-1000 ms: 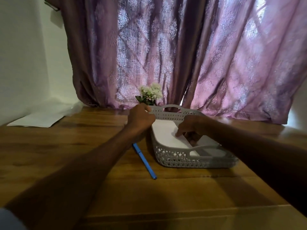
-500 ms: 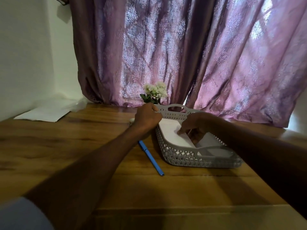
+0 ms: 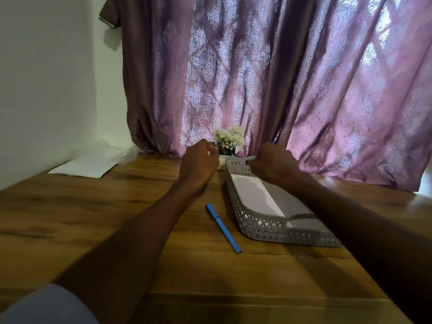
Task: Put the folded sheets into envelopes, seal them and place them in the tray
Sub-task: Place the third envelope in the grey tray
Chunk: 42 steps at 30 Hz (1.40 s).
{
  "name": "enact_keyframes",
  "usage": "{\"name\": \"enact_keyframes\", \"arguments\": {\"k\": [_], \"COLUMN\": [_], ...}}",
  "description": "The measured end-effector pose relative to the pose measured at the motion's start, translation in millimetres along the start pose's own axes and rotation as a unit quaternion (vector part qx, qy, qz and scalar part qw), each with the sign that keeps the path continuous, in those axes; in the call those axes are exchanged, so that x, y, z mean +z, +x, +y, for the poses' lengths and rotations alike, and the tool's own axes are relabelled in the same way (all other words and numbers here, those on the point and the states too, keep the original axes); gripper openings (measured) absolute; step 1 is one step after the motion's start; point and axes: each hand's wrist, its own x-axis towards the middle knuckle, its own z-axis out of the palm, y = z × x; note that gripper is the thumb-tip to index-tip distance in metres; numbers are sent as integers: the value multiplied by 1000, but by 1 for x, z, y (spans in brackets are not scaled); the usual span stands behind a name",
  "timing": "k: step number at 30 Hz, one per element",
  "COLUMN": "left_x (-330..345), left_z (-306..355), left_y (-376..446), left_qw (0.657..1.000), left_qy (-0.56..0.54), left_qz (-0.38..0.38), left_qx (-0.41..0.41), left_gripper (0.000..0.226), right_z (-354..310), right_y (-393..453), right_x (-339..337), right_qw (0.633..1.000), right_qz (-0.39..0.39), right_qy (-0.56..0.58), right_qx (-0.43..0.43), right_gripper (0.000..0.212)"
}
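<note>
A grey lattice tray (image 3: pixel 257 226) sits on the wooden table, right of centre. A white envelope (image 3: pixel 251 191) lies flat inside it along the left side. My left hand (image 3: pixel 201 161) hovers just left of the tray's far corner with its fingers curled into a fist that holds nothing. My right hand (image 3: pixel 272 163) is also a fist. It sits over the tray's far rim and hides most of the far handle, and nothing shows in its fingers. Both forearms reach forward from the near edge.
A blue pen (image 3: pixel 223 228) lies on the table just left of the tray. A small pot of white flowers (image 3: pixel 229 140) stands behind the hands against the purple curtain (image 3: pixel 280 78). White sheets (image 3: pixel 85 166) lie at the far left by the wall.
My right hand has come up out of the tray, leaving the envelope lying there. My left hand has lifted off the tray's far-left rim. The camera has tilted upward.
</note>
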Motion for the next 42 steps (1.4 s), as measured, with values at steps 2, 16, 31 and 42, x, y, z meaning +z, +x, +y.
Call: {"name": "enact_keyframes", "arguments": {"k": [2,16,31,42], "left_x": [-16,-119,-121,-123], "left_z": [-16,-127,-136,-135], "left_y": [-4,-21,-12,-19], "left_qw": [998,929,941,960], "left_qy": [53,278,247,207], "left_qz": [-2,-240,-227,-187], "left_qx": [23,-32,-46,-25], "left_gripper": [17,52,51,26], "right_z": [-27,-122,-156,-137], "right_y": [-4,-4,19,-16], "right_x": [0,86,121,53], "right_qw": [997,996,991,995], "right_qz": [48,-64,-57,-59], "right_qy": [55,42,112,-14], "right_qx": [-29,-40,-55,-83], "right_gripper": [19,33,41,17]}}
